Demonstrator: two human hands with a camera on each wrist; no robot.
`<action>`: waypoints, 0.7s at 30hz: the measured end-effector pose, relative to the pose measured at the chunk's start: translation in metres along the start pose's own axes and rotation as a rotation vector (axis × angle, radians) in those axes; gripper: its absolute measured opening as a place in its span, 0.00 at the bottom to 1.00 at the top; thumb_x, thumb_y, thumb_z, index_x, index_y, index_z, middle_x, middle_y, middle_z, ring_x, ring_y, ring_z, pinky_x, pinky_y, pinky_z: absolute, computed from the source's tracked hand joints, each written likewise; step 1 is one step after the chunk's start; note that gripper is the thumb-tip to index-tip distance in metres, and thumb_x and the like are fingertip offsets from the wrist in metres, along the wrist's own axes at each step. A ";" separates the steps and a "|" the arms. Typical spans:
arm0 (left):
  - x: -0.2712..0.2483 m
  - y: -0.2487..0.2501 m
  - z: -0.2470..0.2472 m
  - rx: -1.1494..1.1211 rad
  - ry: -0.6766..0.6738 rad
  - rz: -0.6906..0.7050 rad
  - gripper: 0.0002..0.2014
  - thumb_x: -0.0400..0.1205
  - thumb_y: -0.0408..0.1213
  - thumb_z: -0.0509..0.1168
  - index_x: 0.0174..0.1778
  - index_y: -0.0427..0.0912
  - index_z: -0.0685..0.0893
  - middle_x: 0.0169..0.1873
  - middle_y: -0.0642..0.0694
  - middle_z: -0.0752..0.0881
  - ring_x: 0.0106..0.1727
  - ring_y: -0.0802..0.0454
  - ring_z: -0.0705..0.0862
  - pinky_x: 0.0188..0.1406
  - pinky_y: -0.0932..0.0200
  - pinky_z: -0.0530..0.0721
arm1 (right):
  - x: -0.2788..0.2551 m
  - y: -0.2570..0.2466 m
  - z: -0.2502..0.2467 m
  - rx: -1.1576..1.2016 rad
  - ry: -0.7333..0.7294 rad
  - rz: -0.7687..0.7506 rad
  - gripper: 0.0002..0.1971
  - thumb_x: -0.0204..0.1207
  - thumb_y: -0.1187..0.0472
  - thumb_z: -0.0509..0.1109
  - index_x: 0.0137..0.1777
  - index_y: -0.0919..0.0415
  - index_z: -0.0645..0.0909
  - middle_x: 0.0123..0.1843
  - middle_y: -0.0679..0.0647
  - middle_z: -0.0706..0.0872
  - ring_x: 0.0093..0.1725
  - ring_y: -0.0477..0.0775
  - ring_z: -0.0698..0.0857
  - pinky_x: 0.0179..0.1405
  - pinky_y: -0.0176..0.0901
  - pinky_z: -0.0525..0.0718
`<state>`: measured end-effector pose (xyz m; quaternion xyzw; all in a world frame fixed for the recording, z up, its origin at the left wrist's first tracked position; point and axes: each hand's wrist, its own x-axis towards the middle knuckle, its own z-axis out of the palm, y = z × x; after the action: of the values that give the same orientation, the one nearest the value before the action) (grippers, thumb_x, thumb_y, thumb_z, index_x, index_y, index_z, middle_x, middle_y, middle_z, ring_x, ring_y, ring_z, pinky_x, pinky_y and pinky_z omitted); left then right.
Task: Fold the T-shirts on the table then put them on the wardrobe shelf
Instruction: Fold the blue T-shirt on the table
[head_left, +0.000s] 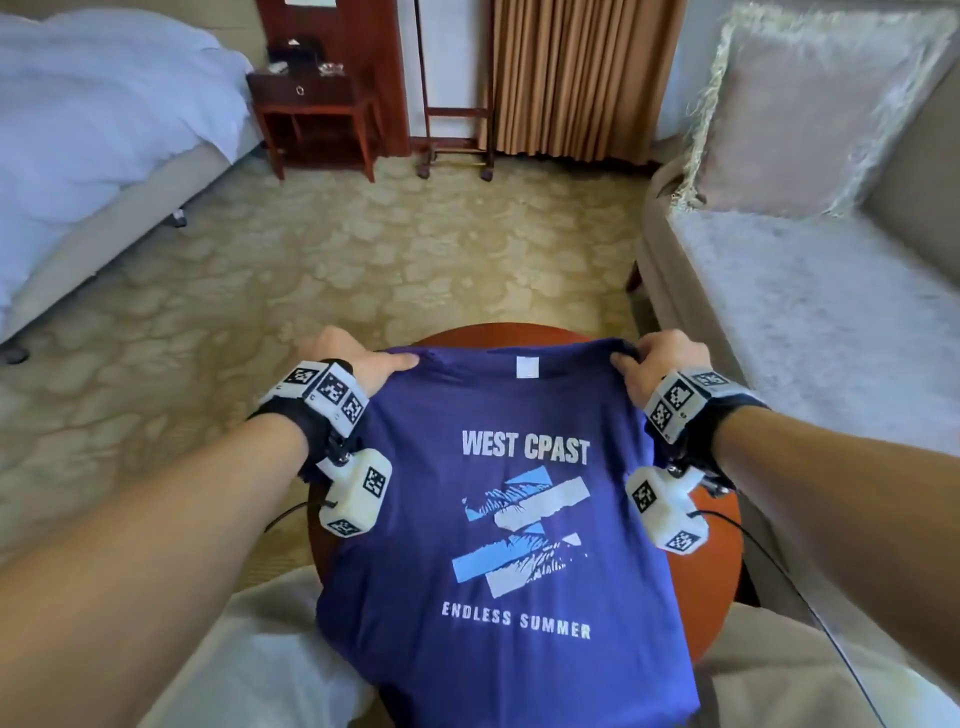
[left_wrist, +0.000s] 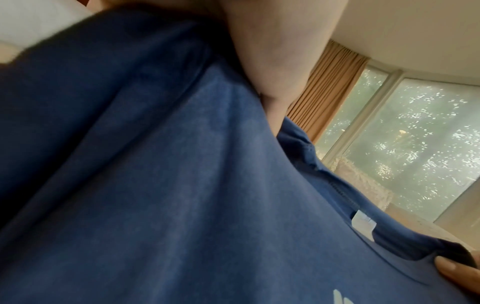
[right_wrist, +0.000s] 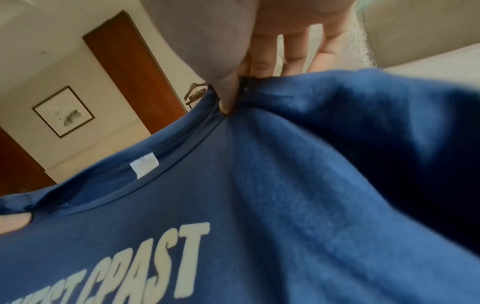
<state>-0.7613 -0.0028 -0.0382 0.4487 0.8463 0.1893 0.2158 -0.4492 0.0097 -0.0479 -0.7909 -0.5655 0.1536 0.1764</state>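
One blue T-shirt (head_left: 519, 519), printed side up, white lettering "WEST CPAST" and "ENDLESS SUMMER" with pale blue and white slashes between; it is spread over a round reddish wooden table (head_left: 711, 561), its lower part hanging off the near edge over the person's lap. White neck label (head_left: 528, 367) showing at the far collar. Left hand (head_left: 358, 364): at the shirt's far left shoulder, thumb laid on top of the cloth, fingers tucked behind the edge, pinching it. Right hand (head_left: 660, 361): at the far right shoulder, thumb on top, fingers curled behind, pinching the cloth likewise; the right wrist view shows the thumb pressed into the seam beside the collar. The shoulder line runs stretched between the two hands. Each wrist carries a black strap with white marker blocks and a cabled camera unit. Surroundings: bed (head_left: 104, 130) with white bedding far left; dark wooden nightstand (head_left: 317, 114) beside it; tan curtain (head_left: 582, 73) at the back; pale sofa (head_left: 810, 312) with a fringed cushion (head_left: 810, 109) to the right; patterned beige carpet (head_left: 363, 249) underfoot.
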 end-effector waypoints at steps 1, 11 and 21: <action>0.009 -0.001 0.010 -0.005 -0.019 -0.016 0.33 0.60 0.68 0.78 0.34 0.37 0.84 0.33 0.42 0.84 0.32 0.44 0.80 0.32 0.55 0.76 | 0.008 0.000 0.010 -0.016 -0.026 0.012 0.13 0.76 0.45 0.71 0.44 0.56 0.84 0.45 0.61 0.85 0.39 0.60 0.76 0.42 0.41 0.76; 0.079 -0.006 0.081 0.089 -0.115 -0.059 0.28 0.75 0.58 0.73 0.50 0.33 0.84 0.49 0.37 0.85 0.43 0.41 0.78 0.43 0.53 0.74 | 0.061 0.018 0.077 -0.171 -0.183 0.080 0.16 0.76 0.45 0.70 0.41 0.59 0.84 0.47 0.62 0.86 0.36 0.58 0.74 0.40 0.40 0.74; 0.053 0.010 0.094 0.273 -0.097 0.073 0.48 0.64 0.71 0.72 0.74 0.43 0.71 0.76 0.37 0.67 0.77 0.34 0.65 0.75 0.35 0.67 | 0.044 0.031 0.045 0.231 -0.186 0.353 0.28 0.53 0.38 0.70 0.41 0.63 0.84 0.37 0.58 0.87 0.34 0.59 0.85 0.40 0.47 0.82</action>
<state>-0.7309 0.0594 -0.1217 0.5130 0.8359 0.0581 0.1864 -0.4293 0.0473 -0.1040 -0.8345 -0.4109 0.3179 0.1835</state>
